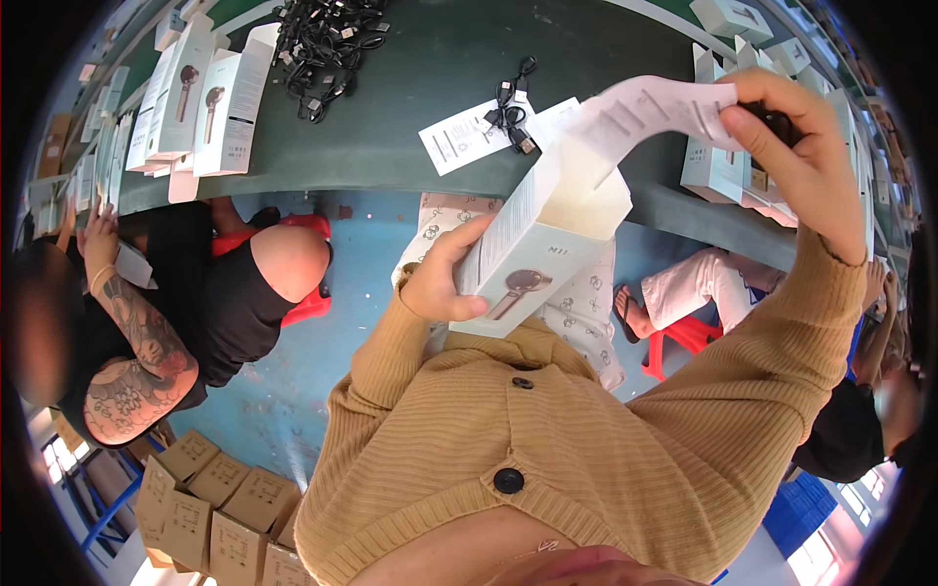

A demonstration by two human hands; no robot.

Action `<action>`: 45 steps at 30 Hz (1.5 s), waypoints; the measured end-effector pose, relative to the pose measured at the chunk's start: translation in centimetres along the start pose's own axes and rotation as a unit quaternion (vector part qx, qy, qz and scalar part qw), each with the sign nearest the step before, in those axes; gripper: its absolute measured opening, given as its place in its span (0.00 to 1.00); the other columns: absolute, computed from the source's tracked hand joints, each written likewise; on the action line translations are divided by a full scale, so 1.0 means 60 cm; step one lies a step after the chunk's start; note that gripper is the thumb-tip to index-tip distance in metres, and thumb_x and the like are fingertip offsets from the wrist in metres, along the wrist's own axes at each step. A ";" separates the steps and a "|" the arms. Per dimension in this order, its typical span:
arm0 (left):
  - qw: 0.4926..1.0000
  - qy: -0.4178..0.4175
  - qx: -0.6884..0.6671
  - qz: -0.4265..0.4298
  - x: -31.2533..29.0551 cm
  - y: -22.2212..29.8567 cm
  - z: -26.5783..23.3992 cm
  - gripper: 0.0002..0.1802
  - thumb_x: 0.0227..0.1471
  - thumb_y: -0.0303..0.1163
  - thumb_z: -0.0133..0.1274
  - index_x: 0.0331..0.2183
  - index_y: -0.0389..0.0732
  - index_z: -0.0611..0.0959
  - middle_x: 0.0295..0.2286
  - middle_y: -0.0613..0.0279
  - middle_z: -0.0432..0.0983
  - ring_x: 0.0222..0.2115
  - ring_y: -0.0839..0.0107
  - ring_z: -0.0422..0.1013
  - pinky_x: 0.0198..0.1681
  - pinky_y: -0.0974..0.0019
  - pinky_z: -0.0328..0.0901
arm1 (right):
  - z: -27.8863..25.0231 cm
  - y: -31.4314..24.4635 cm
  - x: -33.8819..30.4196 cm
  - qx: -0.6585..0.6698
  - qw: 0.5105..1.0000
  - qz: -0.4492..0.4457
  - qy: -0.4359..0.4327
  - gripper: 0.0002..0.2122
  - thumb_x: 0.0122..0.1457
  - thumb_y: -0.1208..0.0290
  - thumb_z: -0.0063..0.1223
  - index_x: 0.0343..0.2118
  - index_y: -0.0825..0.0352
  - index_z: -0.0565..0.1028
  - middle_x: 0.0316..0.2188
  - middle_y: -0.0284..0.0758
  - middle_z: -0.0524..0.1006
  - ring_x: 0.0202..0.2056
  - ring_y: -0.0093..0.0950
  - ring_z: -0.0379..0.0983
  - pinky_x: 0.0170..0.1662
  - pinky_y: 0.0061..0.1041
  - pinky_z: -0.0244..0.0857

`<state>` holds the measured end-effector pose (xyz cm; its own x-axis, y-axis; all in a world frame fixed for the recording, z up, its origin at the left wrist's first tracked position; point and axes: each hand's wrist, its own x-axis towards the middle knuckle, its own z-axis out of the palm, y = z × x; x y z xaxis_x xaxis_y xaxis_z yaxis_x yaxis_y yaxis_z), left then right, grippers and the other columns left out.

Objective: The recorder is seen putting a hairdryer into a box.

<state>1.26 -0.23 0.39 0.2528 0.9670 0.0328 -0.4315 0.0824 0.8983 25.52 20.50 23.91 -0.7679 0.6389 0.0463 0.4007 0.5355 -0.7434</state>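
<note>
My left hand [445, 278] is closed round the side of a white carton [532, 264] with a small fan-like device printed on its front. The carton is tilted, its top open toward the table. A printed paper leaflet [645, 109] curves up from the open top, and my right hand [801, 156] pinches its far end between thumb and fingers. Something dark shows behind those fingers; I cannot make it out. Beyond the carton, a coiled black cable [510, 115] lies on a flat printed sheet [454, 137] on the table.
A heap of black cables [327, 49] lies on the dark green table [420, 49]. Open white cartons [220, 107] stand at the left, more cartons [711, 161] at the right. A co-worker's tattooed arm [137, 332] is at the left. Brown cardboard boxes [220, 498] are stacked lower left.
</note>
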 end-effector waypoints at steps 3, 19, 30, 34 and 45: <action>0.999 0.008 -0.027 -0.016 0.003 0.001 -0.001 0.55 0.34 0.50 0.65 0.57 0.28 0.59 0.52 0.52 0.63 0.53 0.65 0.61 0.56 0.63 0.53 | -0.010 -0.001 0.009 -0.006 0.999 0.024 -0.034 0.05 0.57 0.78 0.50 0.35 0.71 0.73 0.28 0.29 0.72 0.29 0.16 0.65 0.33 0.16 0.59; 1.000 -0.030 0.006 0.006 0.012 -0.001 0.001 0.58 0.36 0.51 0.63 0.59 0.29 0.54 0.56 0.50 0.55 0.57 0.63 0.53 0.59 0.62 0.48 | -0.005 0.031 0.052 -0.057 0.996 -0.057 -0.029 0.06 0.59 0.77 0.49 0.38 0.68 0.73 0.31 0.28 0.74 0.30 0.15 0.66 0.32 0.14 0.60; 0.998 -0.034 -0.049 0.013 0.023 -0.004 0.022 0.61 0.35 0.50 0.65 0.60 0.31 0.49 0.55 0.52 0.54 0.57 0.65 0.51 0.59 0.63 0.48 | 0.029 0.026 0.062 -0.057 0.994 -0.073 -0.057 0.04 0.57 0.79 0.49 0.34 0.70 0.75 0.30 0.29 0.75 0.28 0.15 0.66 0.29 0.14 0.60; 0.996 -0.037 0.081 0.009 0.024 0.005 0.018 0.60 0.33 0.42 0.67 0.60 0.33 0.49 0.55 0.53 0.55 0.57 0.66 0.52 0.58 0.64 0.48 | 0.069 0.024 0.067 0.012 0.993 -0.023 -0.111 0.05 0.57 0.77 0.51 0.34 0.71 0.75 0.27 0.28 0.74 0.25 0.13 0.65 0.27 0.14 0.58; 0.999 -0.006 0.049 0.004 0.027 0.005 0.029 0.59 0.32 0.39 0.68 0.60 0.33 0.51 0.53 0.53 0.58 0.55 0.65 0.54 0.58 0.63 0.50 | 0.091 -0.031 0.036 -0.067 0.988 -0.134 -0.048 0.13 0.56 0.78 0.49 0.44 0.66 0.75 0.28 0.33 0.75 0.26 0.24 0.70 0.30 0.21 0.63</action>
<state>3.02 0.94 1.47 0.2596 0.9647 0.0453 -0.3465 0.0492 0.9368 20.41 17.84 21.75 -0.8963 0.4130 0.1617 0.2343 0.7504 -0.6181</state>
